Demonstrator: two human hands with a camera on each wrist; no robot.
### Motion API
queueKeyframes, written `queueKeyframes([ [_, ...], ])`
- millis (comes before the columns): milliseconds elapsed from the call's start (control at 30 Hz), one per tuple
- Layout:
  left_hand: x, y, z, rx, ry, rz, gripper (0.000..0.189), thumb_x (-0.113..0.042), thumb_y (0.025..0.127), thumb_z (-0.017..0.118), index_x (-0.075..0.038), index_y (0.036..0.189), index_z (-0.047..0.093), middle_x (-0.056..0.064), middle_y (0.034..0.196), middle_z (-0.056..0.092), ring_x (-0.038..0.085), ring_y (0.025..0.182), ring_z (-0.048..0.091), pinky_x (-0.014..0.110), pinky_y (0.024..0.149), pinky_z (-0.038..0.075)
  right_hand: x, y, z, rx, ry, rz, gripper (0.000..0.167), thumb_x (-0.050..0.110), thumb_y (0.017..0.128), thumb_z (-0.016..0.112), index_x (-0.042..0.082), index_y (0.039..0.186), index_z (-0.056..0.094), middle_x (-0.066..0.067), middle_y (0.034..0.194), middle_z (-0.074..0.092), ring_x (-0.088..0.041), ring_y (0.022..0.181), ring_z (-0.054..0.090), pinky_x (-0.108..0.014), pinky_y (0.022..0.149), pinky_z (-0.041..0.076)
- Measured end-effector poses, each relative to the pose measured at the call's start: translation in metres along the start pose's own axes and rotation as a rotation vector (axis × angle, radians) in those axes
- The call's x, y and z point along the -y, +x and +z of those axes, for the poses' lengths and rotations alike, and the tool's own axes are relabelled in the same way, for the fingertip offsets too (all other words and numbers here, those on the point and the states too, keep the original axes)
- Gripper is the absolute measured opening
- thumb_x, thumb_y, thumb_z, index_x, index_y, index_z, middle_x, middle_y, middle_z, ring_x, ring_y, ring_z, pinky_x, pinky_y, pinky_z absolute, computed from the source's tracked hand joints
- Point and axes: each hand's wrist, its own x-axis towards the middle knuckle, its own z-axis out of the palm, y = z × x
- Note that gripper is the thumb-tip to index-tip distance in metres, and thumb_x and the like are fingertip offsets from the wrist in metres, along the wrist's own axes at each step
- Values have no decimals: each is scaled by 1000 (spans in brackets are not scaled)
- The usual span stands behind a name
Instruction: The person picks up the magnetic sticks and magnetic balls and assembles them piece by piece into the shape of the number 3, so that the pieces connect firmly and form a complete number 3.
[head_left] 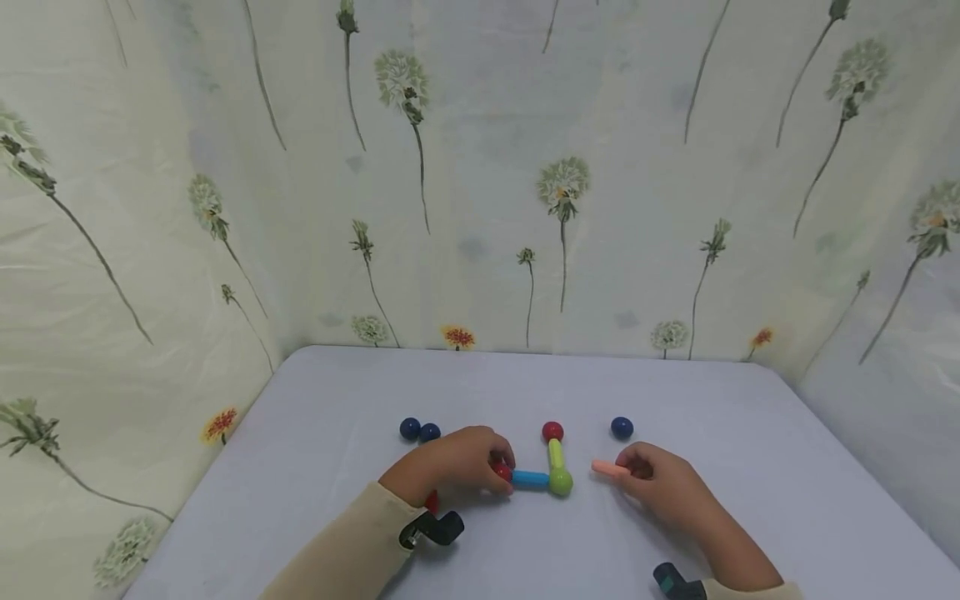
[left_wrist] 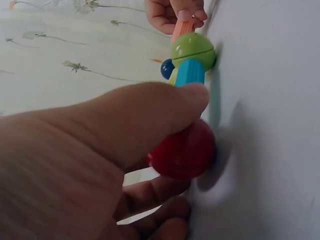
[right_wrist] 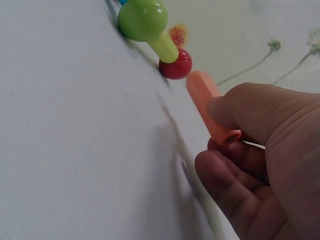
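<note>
My left hand (head_left: 468, 458) grips a red ball (left_wrist: 184, 151) with thumb and fingers. From that ball a blue rod (head_left: 530, 479) runs to a green ball (head_left: 560, 482), and a yellow-green rod (head_left: 556, 454) leads on from there to a second red ball (head_left: 552, 431). Together they make an L on the table. Between thumb and fingers of my right hand (head_left: 663, 483) is an orange rod (right_wrist: 207, 107), pinched near one end. Its free end points left toward the green ball, with a gap between them in the head view.
Two dark blue balls (head_left: 410, 428) lie to the left, behind my left forearm. Another dark blue ball (head_left: 622, 427) sits behind my right hand. A red piece (head_left: 432, 502) is partly hidden by my left wrist. Flowered cloth (head_left: 480, 167) hangs behind the white table (head_left: 337, 392).
</note>
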Motion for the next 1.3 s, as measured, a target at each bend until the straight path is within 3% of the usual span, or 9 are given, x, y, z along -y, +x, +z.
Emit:
queueKeyframes([
  [267,3,-7,-5,34,-17,-25,24,-32,86,87,-29,104,72,-11,95,64,10,92,59,28,79,52,1,-1,4,-74,7,-45,28,33,94,79,13,111,71,-2,102,73,-18,93,64,-34,76,54],
  [533,7,-8,-4,45,-27,-16,24,-34,85,88,-31,102,71,-12,95,65,10,92,59,29,78,51,7,0,10,-110,31,-2,35,39,96,77,11,115,71,-2,100,72,-19,89,61,-31,70,52],
  [767,9,-6,-3,58,-36,-15,24,-34,85,88,-31,101,71,-11,94,65,11,92,59,30,78,52,14,1,16,-96,99,31,36,35,96,78,9,118,69,-5,102,72,-21,89,60,-31,68,52],
  [1033,10,-4,-3,69,-78,-25,23,-34,86,88,-32,101,71,-10,97,65,13,95,59,31,80,52,16,2,23,-75,156,18,53,55,92,76,11,120,70,-5,113,73,-22,101,64,-32,77,53],
  [1300,14,-3,-2,72,-91,-21,23,-32,85,88,-31,101,71,-10,97,65,13,95,58,32,81,51,27,6,24,0,311,71,47,46,96,74,14,130,67,-7,127,67,-24,111,59,-33,86,55],
])
